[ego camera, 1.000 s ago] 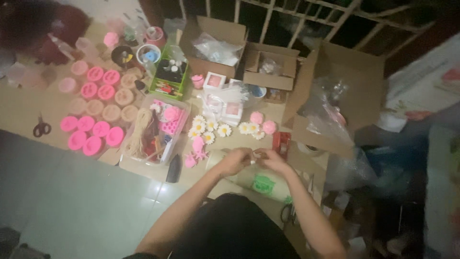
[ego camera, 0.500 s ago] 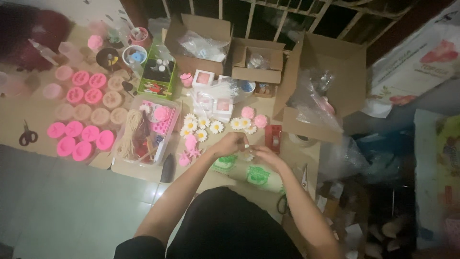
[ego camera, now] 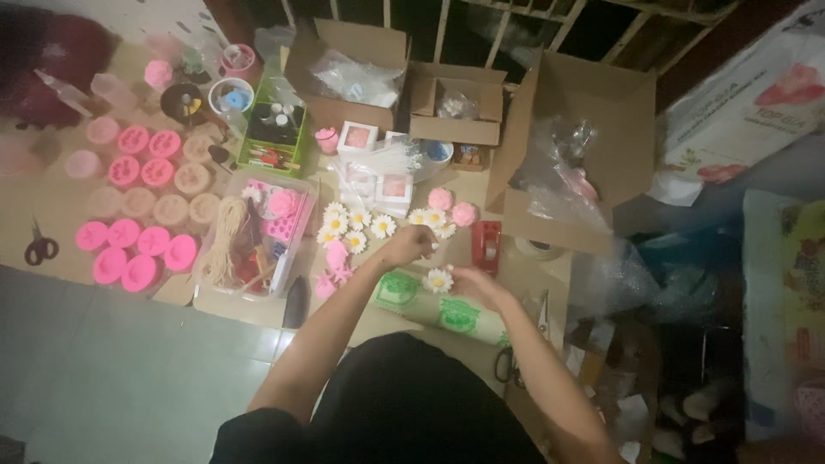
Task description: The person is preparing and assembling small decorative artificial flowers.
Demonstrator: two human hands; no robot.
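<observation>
My left hand [ego camera: 411,245] pinches something too small to tell; my right hand [ego camera: 471,283] lightly grips the daisy [ego camera: 438,280] between them, sparing its petals.

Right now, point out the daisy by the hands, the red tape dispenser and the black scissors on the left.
daisy [ego camera: 438,280], head view, on its yellow centre.
red tape dispenser [ego camera: 486,247], head view, middle of its red body.
black scissors [ego camera: 39,248], head view, on the handle loops.
</observation>
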